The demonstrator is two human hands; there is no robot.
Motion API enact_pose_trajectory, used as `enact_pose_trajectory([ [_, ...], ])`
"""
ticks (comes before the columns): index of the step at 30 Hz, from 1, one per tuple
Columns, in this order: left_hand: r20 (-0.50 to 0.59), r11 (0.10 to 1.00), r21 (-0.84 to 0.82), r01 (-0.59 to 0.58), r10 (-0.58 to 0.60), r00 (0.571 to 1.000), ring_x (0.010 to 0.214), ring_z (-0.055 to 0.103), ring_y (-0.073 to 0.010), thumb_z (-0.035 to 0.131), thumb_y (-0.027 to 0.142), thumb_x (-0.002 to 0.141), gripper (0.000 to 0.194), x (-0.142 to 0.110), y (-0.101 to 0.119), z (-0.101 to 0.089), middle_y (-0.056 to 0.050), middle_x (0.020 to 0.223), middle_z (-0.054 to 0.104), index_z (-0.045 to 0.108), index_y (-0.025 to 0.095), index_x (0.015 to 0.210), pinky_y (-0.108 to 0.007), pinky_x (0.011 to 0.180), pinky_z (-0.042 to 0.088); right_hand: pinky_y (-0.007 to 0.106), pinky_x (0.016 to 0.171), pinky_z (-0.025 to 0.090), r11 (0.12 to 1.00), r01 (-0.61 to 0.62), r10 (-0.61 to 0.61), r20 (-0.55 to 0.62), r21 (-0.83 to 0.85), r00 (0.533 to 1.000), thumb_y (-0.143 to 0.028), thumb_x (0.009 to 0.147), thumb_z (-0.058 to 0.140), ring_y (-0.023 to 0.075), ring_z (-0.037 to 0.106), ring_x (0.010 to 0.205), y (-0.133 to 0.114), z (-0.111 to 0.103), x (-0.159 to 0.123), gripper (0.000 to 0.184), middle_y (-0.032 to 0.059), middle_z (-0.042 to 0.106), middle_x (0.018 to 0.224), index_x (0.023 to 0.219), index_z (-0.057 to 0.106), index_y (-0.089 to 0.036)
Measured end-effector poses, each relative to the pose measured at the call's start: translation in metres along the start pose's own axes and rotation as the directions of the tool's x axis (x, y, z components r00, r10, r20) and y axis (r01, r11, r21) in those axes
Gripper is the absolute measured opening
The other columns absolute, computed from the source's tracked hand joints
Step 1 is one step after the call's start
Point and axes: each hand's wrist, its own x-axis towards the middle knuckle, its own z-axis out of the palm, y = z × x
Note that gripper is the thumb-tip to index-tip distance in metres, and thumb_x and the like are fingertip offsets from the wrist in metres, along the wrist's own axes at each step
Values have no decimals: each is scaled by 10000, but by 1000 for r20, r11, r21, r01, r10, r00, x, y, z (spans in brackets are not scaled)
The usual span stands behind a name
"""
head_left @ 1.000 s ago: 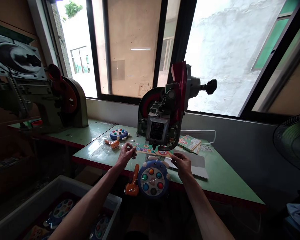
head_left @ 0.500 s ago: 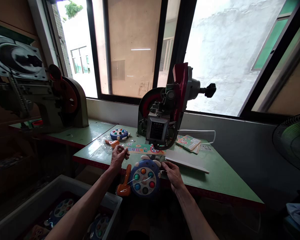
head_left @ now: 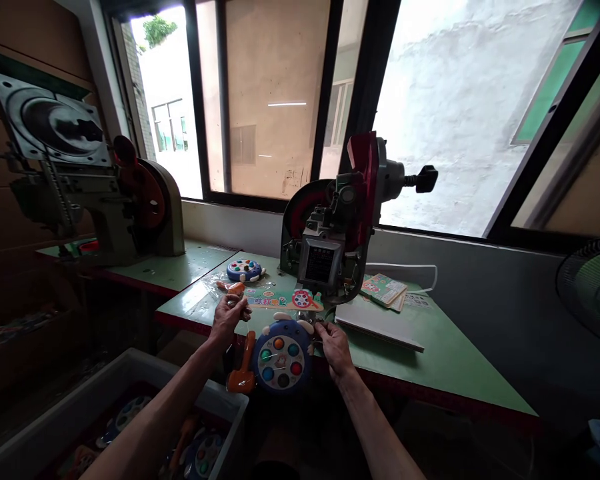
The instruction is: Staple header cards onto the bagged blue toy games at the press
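Note:
A clear plastic bag hangs from a colourful header card [head_left: 280, 300] under the head of the press machine [head_left: 333, 240]. Inside the bag are a round blue toy [head_left: 281, 355] with coloured buttons and an orange hammer [head_left: 243, 368]. My left hand [head_left: 227, 317] pinches the left end of the card. My right hand [head_left: 334, 343] grips the right top corner of the bag beside the blue toy. Both hands sit at the front edge of the green table [head_left: 430, 360].
A second blue toy [head_left: 244, 270] and an orange piece [head_left: 233, 287] lie further back on the table. Cards [head_left: 384, 290] and a white board [head_left: 380, 323] are right of the machine. A grey bin [head_left: 105, 413] of toys stands lower left. Another machine [head_left: 95, 193] is at left, a fan [head_left: 593, 287] at right.
The bagged toy and card have shifted left and toward me, out from under the machine head. Both hands moved with them. My view turned slightly left.

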Motion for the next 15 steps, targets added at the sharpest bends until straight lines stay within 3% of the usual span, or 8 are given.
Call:
enact_pose_trajectory([
  [2,22,999,-23,33,-32,999,564,694,-156,869,447,677,494,-12,6,1,-6,716,739,558,200,971,-279,585,550,314,628,535,1000,-25,25,30,14,999,-636,620,826,210,658,702,-4,0,-1,449,37,766,763,763,773,-213],
  [4,147,991,-50,120,-112,983,790,766,-220,821,483,748,466,-36,10,-1,-84,943,783,627,194,1058,-335,716,601,307,595,526,997,-66,63,77,32,995,-630,611,842,200,644,657,-7,-2,-6,451,32,746,718,745,757,-207],
  [6,316,961,-49,272,-243,917,953,764,-277,785,495,799,440,-70,6,-8,-126,1102,779,689,192,1103,-368,803,607,284,584,510,993,-109,104,137,32,985,-604,621,860,184,636,649,-7,-4,-19,438,27,738,718,752,751,-200],
  [8,357,915,-30,402,-366,859,932,764,-279,802,473,801,431,-110,-8,-23,-131,1093,791,726,184,1111,-348,792,600,260,557,482,988,-154,155,194,-22,969,-596,654,854,169,626,635,-3,-9,-38,434,24,731,716,787,756,-195],
  [11,222,855,-63,514,-490,843,849,768,-259,823,480,782,422,-171,-37,-67,-116,1015,813,751,194,1084,-324,737,596,261,530,476,953,-227,274,255,-200,927,-641,676,825,183,646,629,13,-22,-74,492,46,746,740,864,764,-190],
  [15,-118,785,-67,616,-619,776,982,770,-306,901,443,666,408,-248,-63,-155,-73,1033,824,773,235,993,-381,869,611,264,570,513,890,-306,402,269,-337,875,-650,706,798,200,689,699,55,-47,-120,518,88,781,847,963,769,-202],
])
